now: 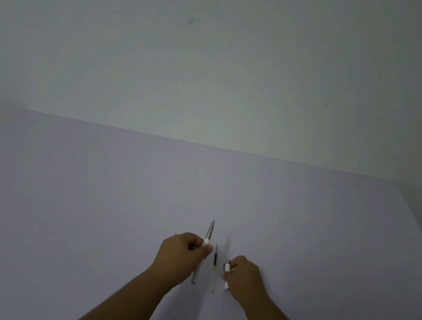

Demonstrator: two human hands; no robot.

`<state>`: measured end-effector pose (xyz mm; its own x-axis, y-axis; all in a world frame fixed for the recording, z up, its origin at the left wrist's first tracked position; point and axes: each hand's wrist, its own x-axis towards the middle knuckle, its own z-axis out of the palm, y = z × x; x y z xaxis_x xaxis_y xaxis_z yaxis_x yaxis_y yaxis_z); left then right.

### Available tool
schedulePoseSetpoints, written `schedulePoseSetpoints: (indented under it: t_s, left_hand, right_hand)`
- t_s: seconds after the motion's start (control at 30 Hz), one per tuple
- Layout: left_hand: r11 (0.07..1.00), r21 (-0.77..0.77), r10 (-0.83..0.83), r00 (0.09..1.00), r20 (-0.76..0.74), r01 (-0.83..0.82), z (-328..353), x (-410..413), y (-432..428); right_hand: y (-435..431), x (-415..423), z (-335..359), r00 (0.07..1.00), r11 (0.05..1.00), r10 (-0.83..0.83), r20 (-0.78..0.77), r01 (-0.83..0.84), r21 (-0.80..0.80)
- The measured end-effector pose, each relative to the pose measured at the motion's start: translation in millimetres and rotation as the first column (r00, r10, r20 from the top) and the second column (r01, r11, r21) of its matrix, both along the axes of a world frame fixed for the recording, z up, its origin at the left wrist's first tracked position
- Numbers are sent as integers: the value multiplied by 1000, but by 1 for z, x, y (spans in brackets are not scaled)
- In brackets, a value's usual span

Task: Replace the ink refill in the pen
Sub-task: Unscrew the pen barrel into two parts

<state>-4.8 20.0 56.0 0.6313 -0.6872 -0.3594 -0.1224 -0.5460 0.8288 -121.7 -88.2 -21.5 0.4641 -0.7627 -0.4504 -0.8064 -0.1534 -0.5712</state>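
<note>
Apparently mid-swap: the left hand (182,250) grips the pen barrel (203,251), the right hand (244,277) the cap piece (226,274) — refill (214,266) lying between them near the tabletop's (83,207) near edge. Next, probably, one hand must free itself to thread it in.

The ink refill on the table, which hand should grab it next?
Probably the right hand. The ink refill lies between both hands, but the left hand grips the long pen barrel, while the right holds only the short cap piece, easier to put down.
</note>
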Motion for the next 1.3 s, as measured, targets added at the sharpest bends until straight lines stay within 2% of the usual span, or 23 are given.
schedulePoseSetpoints:
  t_s: [0.33, 0.43, 0.53, 0.63, 0.7, 0.77, 0.9, 0.93, 1.0, 1.07, 1.13, 1.17, 1.3]
  left_hand:
    - [999, -23, -24, 998, 61, 26, 2, -2, -3]
    - [997, -15, -67, 986, 153, 70, 6, -4, -1]
    - [994, -14, -96, 954, 286, 105, 10, -8, 0]
    - [990, -14, -123, 918, 378, 139, 16, -14, 0]
    - [986, -8, -151, 904, 401, 168, 21, -18, 0]
    - [983, -17, -164, 916, 366, 183, 24, -22, 2]
    - [980, -97, -163, 979, 126, 175, 33, -22, 8]
    - [978, -99, -172, 979, 110, 183, 35, -22, 10]
    - [971, -75, -208, 955, 212, 229, 35, -20, 11]
    - [963, -49, -232, 905, 356, 266, 37, -19, 13]
    - [959, -37, -235, 863, 448, 280, 37, -17, 14]
    - [958, -29, -237, 847, 476, 284, 38, -16, 14]
    - [955, -31, -235, 812, 534, 296, 43, -14, 14]
  right_hand:
    - [-1, -2, 1, 998, 998, -60, 26, 59, 15]
    - [-3, 4, 33, 967, 986, -165, 194, 154, 69]
    - [0, 15, 73, 831, 908, -351, 432, 191, 372]
    - [8, 17, 95, 812, 931, -277, 514, 94, 352]
    - [11, 15, 102, 794, 939, -266, 546, 86, 332]
    - [11, 12, 104, 768, 939, -275, 579, 86, 333]
    - [11, 3, 110, 703, 930, -264, 661, 5, 367]
    - [11, 1, 112, 682, 920, -263, 682, -36, 390]
    - [11, -4, 116, 668, 888, -281, 689, -90, 450]
    - [11, -6, 122, 725, 884, -267, 635, -78, 461]
    - [12, -6, 124, 798, 925, -204, 567, -34, 379]
    - [12, -6, 125, 806, 938, -182, 564, -30, 346]
    - [9, -11, 129, 754, 918, -171, 635, -112, 380]
